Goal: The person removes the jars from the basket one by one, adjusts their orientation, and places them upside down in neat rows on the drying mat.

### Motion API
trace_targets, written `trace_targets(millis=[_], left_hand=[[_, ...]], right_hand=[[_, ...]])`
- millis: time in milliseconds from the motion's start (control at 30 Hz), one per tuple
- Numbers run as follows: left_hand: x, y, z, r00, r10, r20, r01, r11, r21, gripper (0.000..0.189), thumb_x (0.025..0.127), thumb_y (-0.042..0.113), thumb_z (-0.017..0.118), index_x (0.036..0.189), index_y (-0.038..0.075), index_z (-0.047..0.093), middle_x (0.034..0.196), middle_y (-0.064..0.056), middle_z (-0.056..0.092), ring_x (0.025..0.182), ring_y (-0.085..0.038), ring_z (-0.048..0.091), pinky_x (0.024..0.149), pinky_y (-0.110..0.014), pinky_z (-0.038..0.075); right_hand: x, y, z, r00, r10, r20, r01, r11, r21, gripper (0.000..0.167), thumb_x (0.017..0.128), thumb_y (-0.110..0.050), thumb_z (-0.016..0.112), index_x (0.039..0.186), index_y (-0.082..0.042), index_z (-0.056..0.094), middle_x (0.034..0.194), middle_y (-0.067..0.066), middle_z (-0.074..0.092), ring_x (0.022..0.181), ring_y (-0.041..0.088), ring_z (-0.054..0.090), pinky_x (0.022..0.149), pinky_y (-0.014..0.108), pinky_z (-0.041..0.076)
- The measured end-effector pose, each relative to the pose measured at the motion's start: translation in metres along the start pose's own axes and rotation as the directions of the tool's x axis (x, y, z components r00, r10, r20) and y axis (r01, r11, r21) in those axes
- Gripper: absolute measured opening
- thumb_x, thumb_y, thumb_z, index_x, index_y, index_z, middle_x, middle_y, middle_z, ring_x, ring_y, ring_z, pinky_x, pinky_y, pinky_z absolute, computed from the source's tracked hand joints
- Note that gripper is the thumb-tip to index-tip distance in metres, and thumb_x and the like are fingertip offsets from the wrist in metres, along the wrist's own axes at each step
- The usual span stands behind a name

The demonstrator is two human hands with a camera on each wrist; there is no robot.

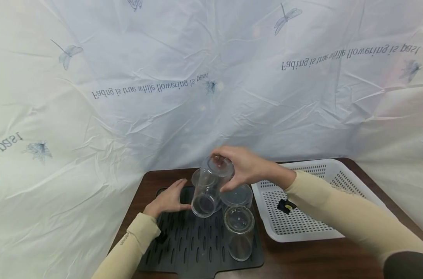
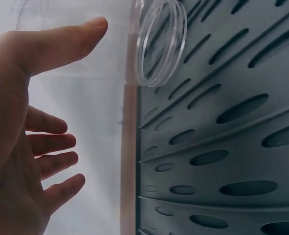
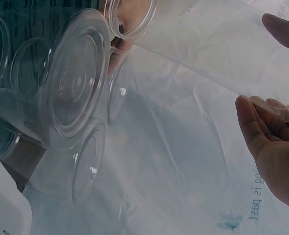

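My right hand [image 1: 241, 166] grips a clear jar [image 1: 205, 190] by its upper end, with fingers and thumb round it. The jar is held at a slant over a black slotted drying mat [image 1: 187, 248], its ringed mouth pointing down to the left. My left hand [image 1: 167, 199] is beside that mouth, fingers straight and spread; in the left wrist view its thumb [image 2: 68, 44] overlaps the clear wall. On the mat, a clear container [image 1: 240, 238] stands upside down at the front, a wider one [image 1: 236, 195] just behind it. Another clear one at the back is partly hidden by the held jar.
A white perforated basket [image 1: 284, 237] is on the brown table [image 1: 302, 257] to the right, with my right forearm reaching over it. Behind the table hangs a pale printed sheet [image 1: 211, 116]. The standing containers are close together on the mat's right side.
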State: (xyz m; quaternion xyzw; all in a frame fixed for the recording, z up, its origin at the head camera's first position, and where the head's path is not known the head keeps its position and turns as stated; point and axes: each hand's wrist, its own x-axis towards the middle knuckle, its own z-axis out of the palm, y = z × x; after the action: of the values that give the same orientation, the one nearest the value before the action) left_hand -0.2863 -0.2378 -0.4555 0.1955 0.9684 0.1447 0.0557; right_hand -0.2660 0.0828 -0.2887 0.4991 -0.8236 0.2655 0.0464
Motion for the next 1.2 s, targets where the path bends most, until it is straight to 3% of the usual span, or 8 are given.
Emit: trace_targets(millis=[367, 700, 1200], left_hand=[[0.002, -0.006, 0.014, 1.0, -0.018, 0.019, 0.018, 0.999, 0.032, 0.107, 0.074, 0.06, 0.077, 0.152, 0.002, 0.031, 0.158, -0.016, 0.027, 0.143, -0.035, 0.033, 0.107, -0.054, 0.04], [0.006, -0.011, 0.019, 0.999, -0.039, 0.031, 0.037, 0.998, 0.057, 0.109, 0.072, 0.063, 0.077, 0.151, 0.001, 0.033, 0.158, -0.016, 0.028, 0.143, -0.035, 0.033, 0.108, -0.053, 0.039], [0.011, -0.019, 0.029, 0.996, -0.064, 0.055, 0.059, 0.995, 0.083, 0.113, 0.069, 0.07, 0.074, 0.15, 0.002, 0.035, 0.157, -0.017, 0.03, 0.139, -0.035, 0.038, 0.104, -0.052, 0.043]], right_hand=[[0.006, 0.002, 0.02, 0.999, -0.023, 0.046, 0.022, 1.0, 0.018, 0.085, 0.064, -0.037, 0.09, 0.134, -0.009, 0.05, 0.112, -0.002, 0.059, 0.1, 0.01, 0.057, 0.083, 0.024, 0.052], [0.009, 0.01, 0.033, 0.995, -0.075, 0.062, 0.076, 0.997, -0.012, 0.084, 0.068, -0.037, 0.089, 0.135, -0.008, 0.048, 0.116, 0.001, 0.057, 0.099, 0.011, 0.056, 0.081, 0.026, 0.052], [0.01, 0.014, 0.051, 0.988, 0.001, 0.154, 0.006, 0.999, -0.047, 0.094, 0.072, -0.038, 0.086, 0.146, -0.004, 0.039, 0.124, 0.005, 0.053, 0.102, 0.013, 0.055, 0.084, 0.03, 0.052]])
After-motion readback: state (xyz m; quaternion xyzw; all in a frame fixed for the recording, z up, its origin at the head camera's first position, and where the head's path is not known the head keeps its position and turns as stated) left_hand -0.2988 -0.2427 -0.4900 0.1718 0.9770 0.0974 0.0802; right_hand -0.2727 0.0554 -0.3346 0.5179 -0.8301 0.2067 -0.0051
